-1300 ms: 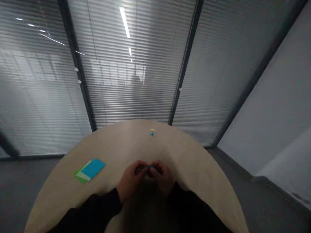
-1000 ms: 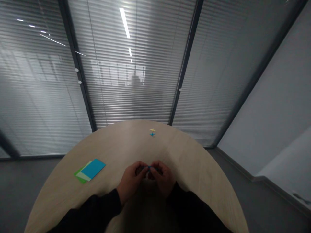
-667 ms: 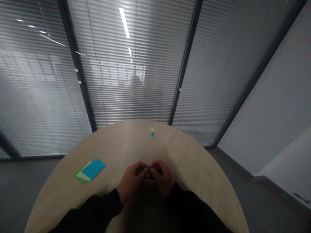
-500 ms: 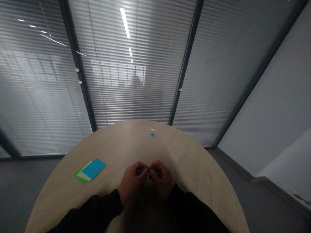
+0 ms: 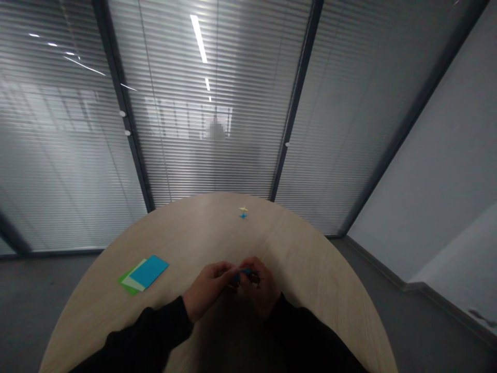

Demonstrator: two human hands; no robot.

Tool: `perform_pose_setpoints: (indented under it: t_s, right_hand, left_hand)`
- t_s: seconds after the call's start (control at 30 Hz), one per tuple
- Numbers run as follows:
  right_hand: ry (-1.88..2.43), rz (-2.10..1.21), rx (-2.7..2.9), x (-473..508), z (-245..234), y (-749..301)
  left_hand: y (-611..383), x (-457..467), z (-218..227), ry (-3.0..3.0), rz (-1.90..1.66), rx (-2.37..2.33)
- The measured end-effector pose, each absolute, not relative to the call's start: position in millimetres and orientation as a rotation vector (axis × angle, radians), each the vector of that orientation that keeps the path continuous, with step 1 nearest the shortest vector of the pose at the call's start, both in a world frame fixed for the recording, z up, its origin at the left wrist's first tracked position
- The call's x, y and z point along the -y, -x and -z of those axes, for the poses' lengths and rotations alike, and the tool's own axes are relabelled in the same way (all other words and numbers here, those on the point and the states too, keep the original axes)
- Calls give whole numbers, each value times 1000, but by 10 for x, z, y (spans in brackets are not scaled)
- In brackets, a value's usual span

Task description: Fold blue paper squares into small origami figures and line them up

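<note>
Close to the table's near middle, my left hand [image 5: 209,289] and my right hand [image 5: 261,288] meet at the fingertips. Between them is a small blue folded piece of paper [image 5: 246,271], mostly covered by the fingers. Both hands pinch it, thumbs toward me. Its folded shape is too hidden to tell. Farther back stand two small folded paper figures, a yellow one [image 5: 243,209] behind a blue one [image 5: 243,215]. Left of my hands lies a fanned stack of paper sheets, with a blue sheet [image 5: 149,271] over pale and bright green ones [image 5: 130,288].
The round wooden table [image 5: 310,269] reaches to a glass partition with lowered blinds [image 5: 209,166]. A white wall [image 5: 427,197] stands on the right. Grey floor [image 5: 46,290] shows on both sides of the table.
My left hand has turned and shifted slightly left, its thumb now stretched toward the right hand. More of the blue paper shows. The sheets and figures stay put.
</note>
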State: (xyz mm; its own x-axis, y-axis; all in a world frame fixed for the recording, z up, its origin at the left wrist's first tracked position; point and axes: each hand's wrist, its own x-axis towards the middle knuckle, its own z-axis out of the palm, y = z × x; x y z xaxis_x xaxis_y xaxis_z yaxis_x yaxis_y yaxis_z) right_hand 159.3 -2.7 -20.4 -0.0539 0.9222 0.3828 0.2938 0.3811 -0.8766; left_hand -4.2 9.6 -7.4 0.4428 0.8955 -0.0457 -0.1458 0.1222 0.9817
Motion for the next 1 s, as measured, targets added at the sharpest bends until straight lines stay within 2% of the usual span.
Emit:
perform_pose_setpoints:
  t_s: [0.27, 0.67, 1.0]
  right_hand:
    - [1085, -973, 1327, -59, 253, -1620]
    - [1184, -618, 1493, 0, 131, -1590]
    - [1194, -570, 1580, 14, 109, -1628]
  left_hand:
    - [22, -80, 46, -1247, -910, -823]
    - [40, -114, 115, -1155, -946, -755]
    - [54, -98, 69, -1209, -957, -829]
